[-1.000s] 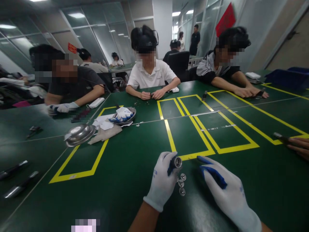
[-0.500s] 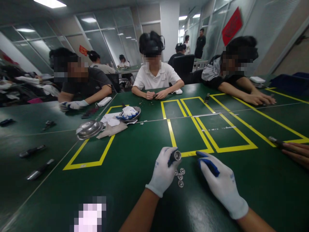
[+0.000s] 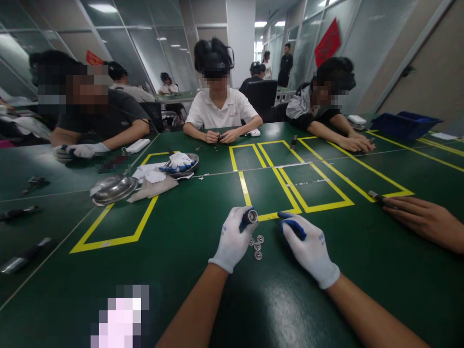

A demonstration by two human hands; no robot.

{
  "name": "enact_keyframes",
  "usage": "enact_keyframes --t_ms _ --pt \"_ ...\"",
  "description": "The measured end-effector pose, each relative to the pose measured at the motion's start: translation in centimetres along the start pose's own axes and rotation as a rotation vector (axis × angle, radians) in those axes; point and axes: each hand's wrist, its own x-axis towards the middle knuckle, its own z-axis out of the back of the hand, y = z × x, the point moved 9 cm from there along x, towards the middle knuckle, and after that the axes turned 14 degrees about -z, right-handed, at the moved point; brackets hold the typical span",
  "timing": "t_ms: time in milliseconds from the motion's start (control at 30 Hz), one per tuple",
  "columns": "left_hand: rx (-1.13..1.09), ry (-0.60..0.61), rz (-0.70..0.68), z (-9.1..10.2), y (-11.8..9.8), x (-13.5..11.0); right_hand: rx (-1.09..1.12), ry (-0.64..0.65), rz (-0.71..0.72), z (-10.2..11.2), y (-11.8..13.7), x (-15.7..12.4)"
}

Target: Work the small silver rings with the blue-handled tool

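My left hand [image 3: 232,237], in a white glove with blue palm, is closed around a black cylinder with a silver ring-shaped end [image 3: 253,216]. That hollow end faces up toward me, and the rest of the cylinder is hidden in the fist. Several small round metal discs [image 3: 257,246] with raised centres lie on the green table just below this hand. To the right, my right hand [image 3: 306,244], gloved alike, rests near the tabletop with its index finger stretched out and thumb apart. Nothing shows between its fingers.
Yellow tape outlines [image 3: 319,209] mark the green table. Metal bowls [image 3: 114,188] with paper and gloves stand left of centre. Black-and-silver tools [image 3: 25,256] lie far left. A co-worker's hand [image 3: 426,215] holds a similar tool at right. Other people sit opposite; a blue bin [image 3: 406,125] stands at back right.
My view has turned to the right, so most of the scene sits further left. Both hands keep nearly the same pose, and the left still grips the cylinder.
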Motion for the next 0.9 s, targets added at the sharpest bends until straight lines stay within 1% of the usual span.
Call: enact_keyframes --t_ms 167,367,667,900 --pt "-0.004 -0.002 0.001 0.1 -0.2 0.0 -0.024 -0.005 -0.030 0.4 -0.5 -0.1" --pt "-0.001 0.027 0.016 0.0 -0.4 -0.6 -0.067 0.014 -0.056 0.2 -1.1 -0.1" --pt "0.045 -0.009 -0.023 0.1 -0.6 -0.4 -0.002 -0.019 -0.014 0.4 -0.1 0.0" --pt "0.065 -0.016 -0.013 0.4 0.0 0.1 0.023 -0.049 -0.017 0.3 -0.4 0.7"
